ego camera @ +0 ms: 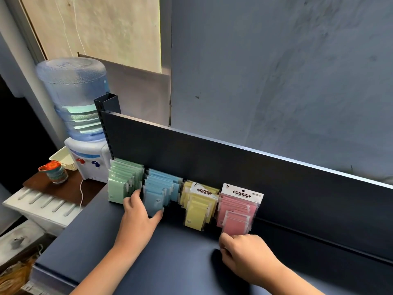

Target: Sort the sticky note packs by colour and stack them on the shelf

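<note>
Four upright rows of sticky note packs lean against the dark back panel of the shelf [174,256]: green packs [120,184], blue packs [161,189], yellow packs [196,207] and pink packs [237,211]. My left hand [139,216] grips the front blue pack, thumb at its lower right corner and fingers in the gap beside the green row. My right hand [242,255] rests on the shelf just below the front pink pack, fingers curled at its bottom edge; whether it pinches the pack is hidden.
A water dispenser [85,133] with a big blue bottle stands left of the shelf, beside a small jar [56,172] and a cream basket [60,159] on a brown board. The shelf's back panel [276,177] rises behind the rows. A grey wall stands behind.
</note>
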A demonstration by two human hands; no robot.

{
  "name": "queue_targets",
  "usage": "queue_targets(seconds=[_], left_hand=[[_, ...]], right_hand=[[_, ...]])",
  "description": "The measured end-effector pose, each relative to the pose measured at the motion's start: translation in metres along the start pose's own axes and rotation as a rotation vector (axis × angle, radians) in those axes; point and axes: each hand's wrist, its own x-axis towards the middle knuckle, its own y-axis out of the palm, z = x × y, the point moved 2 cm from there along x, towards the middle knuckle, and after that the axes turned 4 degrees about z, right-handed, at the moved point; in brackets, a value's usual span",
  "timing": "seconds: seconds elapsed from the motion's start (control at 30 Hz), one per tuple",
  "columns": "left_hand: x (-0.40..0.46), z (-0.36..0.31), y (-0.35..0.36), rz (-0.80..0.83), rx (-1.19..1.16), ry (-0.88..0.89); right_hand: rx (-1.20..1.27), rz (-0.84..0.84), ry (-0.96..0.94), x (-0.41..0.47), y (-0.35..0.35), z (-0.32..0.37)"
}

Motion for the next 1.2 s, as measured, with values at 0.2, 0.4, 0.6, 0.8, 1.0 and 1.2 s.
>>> queue_targets(seconds=[0.2, 0.4, 0.6, 0.8, 1.0, 1.2], left_hand=[[-0.006, 0.003, 0.002, -0.004, 0.053, 0.028], [-0.004, 0.006, 0.007, -0.017, 0.021, 0.050], [0.003, -0.003, 0.013, -0.058, -0.063, 0.036], [0.003, 0.005, 0.009, -0.068, -0.055, 0.015], [0.000, 0.008, 0.007, -0.041, -0.037, 0.012], [-0.006, 0.004, 0.000, -0.040, -0.045, 0.000]], right_hand=[[0.069, 0.036, -0.043, 0.001, 0.001, 0.004], [0.123, 0.046, -0.074, 0.003, 0.006, 0.004], [0.087, -0.024, -0.100, 0.006, 0.005, 0.004], [0.269, -0.068, -0.009, 0.015, -0.014, -0.001], [0.871, -0.010, 0.176, 0.024, -0.035, -0.004], [1.772, 0.149, 0.327, 0.034, -0.056, -0.009]])
